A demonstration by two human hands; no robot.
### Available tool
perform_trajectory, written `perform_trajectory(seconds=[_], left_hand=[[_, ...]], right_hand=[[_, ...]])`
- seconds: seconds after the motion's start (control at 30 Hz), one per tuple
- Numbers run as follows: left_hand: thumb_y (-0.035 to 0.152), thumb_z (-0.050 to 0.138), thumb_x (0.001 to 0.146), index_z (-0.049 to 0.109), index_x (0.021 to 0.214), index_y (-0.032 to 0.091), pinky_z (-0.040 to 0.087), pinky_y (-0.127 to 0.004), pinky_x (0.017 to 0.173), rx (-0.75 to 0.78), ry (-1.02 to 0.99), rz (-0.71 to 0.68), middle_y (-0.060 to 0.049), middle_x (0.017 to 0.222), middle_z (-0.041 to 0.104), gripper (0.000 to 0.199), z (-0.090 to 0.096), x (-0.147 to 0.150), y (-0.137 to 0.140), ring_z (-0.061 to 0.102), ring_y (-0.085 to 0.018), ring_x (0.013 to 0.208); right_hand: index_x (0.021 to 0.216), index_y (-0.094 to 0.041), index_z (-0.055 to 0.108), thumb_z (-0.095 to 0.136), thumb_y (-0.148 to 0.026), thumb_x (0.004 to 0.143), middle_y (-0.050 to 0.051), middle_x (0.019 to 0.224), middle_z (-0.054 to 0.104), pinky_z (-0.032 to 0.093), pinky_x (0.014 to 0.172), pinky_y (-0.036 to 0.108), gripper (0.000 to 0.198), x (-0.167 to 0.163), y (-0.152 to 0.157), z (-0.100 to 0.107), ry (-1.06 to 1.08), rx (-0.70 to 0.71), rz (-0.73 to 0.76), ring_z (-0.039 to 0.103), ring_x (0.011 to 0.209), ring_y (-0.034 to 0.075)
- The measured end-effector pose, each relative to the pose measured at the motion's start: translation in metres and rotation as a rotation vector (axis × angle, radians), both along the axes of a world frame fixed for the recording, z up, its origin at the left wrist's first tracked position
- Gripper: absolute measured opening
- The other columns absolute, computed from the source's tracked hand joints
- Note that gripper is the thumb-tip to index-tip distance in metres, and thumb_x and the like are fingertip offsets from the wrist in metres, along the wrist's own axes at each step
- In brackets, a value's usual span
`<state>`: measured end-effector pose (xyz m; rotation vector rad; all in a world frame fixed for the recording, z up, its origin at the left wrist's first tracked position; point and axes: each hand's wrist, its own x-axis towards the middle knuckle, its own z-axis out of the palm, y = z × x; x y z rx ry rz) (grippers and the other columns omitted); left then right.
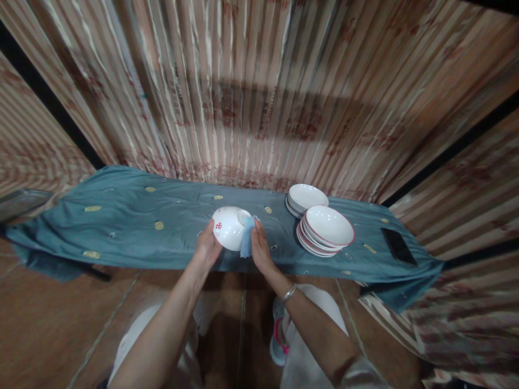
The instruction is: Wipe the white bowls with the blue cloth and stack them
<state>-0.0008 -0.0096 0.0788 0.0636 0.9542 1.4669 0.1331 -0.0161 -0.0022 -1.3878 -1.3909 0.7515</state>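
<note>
With the left hand [207,246] gripping the tilted bowl [229,228] and the right hand [259,247] pressing a blue cloth [247,240] on it, a slip could drop it onto the table [121,221].

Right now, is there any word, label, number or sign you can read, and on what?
None can be read.
White ceramic bowl in the left hand: red mark, too blurred.
Striped reddish wall panels: dark red prints, smeared.
Teal tablecloth: gold round motifs only.
Black phone: blank.
</note>
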Motion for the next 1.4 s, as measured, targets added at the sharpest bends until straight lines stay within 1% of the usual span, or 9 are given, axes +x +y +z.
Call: perform_trajectory(seconds=[0.1, 0.27, 0.47, 0.67, 0.8, 0.93, 1.1, 1.23, 1.4], left_hand=[[0.02, 0.053, 0.096, 0.072, 0.096, 0.007, 0.059, -0.028, 0.074, 0.007, 0.06, -0.031, -0.011, 0.076, 0.077, 0.023, -0.007, -0.001, -0.001, 0.074, -0.02, 0.073], [0.026, 0.069, 0.085, 0.071, 0.077, 0.009, 0.059, -0.029, 0.07, 0.087, 0.143, -0.103, -0.01, 0.064, 0.073, 0.019, -0.019, -0.001, -0.004, 0.074, -0.022, 0.07], [0.032, 0.07, 0.082, 0.07, 0.068, 0.009, 0.055, -0.029, 0.061, 0.098, 0.254, -0.151, -0.009, 0.056, 0.07, 0.026, -0.021, 0.005, -0.007, 0.07, -0.022, 0.059], [0.044, 0.079, 0.07, 0.071, 0.068, 0.011, 0.045, -0.026, 0.051, 0.181, 0.324, -0.235, -0.007, 0.057, 0.07, 0.035, -0.029, 0.004, -0.008, 0.061, -0.017, 0.048], [0.045, 0.081, 0.064, 0.066, 0.06, 0.014, 0.038, -0.024, 0.045, 0.221, 0.35, -0.265, -0.003, 0.049, 0.063, 0.035, -0.031, 0.007, -0.012, 0.052, -0.013, 0.042], [0.048, 0.082, 0.06, 0.062, 0.057, 0.015, 0.036, -0.023, 0.045, 0.277, 0.391, -0.287, 0.0, 0.047, 0.058, 0.038, -0.028, 0.014, -0.015, 0.049, -0.012, 0.042], [0.058, 0.08, 0.054, 0.054, 0.054, 0.017, 0.03, -0.022, 0.043, 0.268, 0.46, -0.338, 0.004, 0.044, 0.051, 0.048, -0.024, 0.021, -0.016, 0.042, -0.008, 0.04], [0.062, 0.078, 0.051, 0.05, 0.052, 0.018, 0.026, -0.022, 0.042, 0.241, 0.51, -0.369, 0.005, 0.043, 0.047, 0.052, -0.019, 0.025, -0.016, 0.038, -0.007, 0.039], [0.066, 0.076, 0.05, 0.049, 0.052, 0.019, 0.029, -0.023, 0.043, 0.242, 0.515, -0.371, 0.004, 0.044, 0.048, 0.054, -0.008, 0.026, -0.019, 0.039, -0.008, 0.039]], right_hand=[[0.143, -0.017, 0.051, 0.028, -0.051, 0.1, 0.011, 0.152, 0.049, 0.025, 0.123, 0.043, 0.059, 0.007, 0.007, -0.001, 0.062, -0.018, -0.016, 0.038, 0.145, 0.02], [0.139, -0.019, 0.056, 0.029, -0.054, 0.099, 0.009, 0.149, 0.052, 0.027, 0.122, 0.042, 0.06, 0.016, 0.015, 0.003, 0.022, 0.007, 0.037, 0.042, 0.143, 0.02], [0.133, -0.016, 0.061, 0.028, -0.046, 0.099, 0.011, 0.148, 0.052, 0.028, 0.121, 0.043, 0.056, 0.016, 0.014, 0.025, -0.075, 0.14, 0.111, 0.043, 0.141, 0.022], [0.139, -0.022, 0.056, 0.029, -0.038, 0.101, 0.006, 0.15, 0.05, 0.031, 0.121, 0.042, 0.049, 0.013, -0.005, 0.05, -0.293, 0.224, 0.227, 0.04, 0.144, 0.02], [0.139, -0.02, 0.057, 0.033, -0.034, 0.101, 0.007, 0.154, 0.046, 0.027, 0.123, 0.044, 0.047, 0.009, -0.016, 0.055, -0.47, 0.324, 0.305, 0.037, 0.145, 0.023], [0.14, -0.023, 0.056, 0.037, -0.03, 0.101, 0.006, 0.154, 0.046, 0.029, 0.123, 0.045, 0.045, 0.01, -0.016, 0.055, -0.537, 0.338, 0.334, 0.039, 0.143, 0.022], [0.139, -0.022, 0.056, 0.037, -0.032, 0.101, 0.007, 0.153, 0.047, 0.032, 0.12, 0.041, 0.044, 0.021, -0.003, 0.054, -0.414, 0.294, 0.338, 0.042, 0.142, 0.02], [0.13, -0.024, 0.064, 0.039, -0.035, 0.099, 0.006, 0.146, 0.055, 0.036, 0.116, 0.036, 0.042, 0.032, 0.015, 0.048, -0.239, 0.175, 0.308, 0.05, 0.136, 0.018], [0.112, -0.028, 0.072, 0.044, -0.035, 0.093, 0.001, 0.127, 0.07, 0.045, 0.107, 0.035, 0.035, 0.04, 0.03, 0.04, 0.088, 0.002, 0.273, 0.061, 0.122, 0.018]])
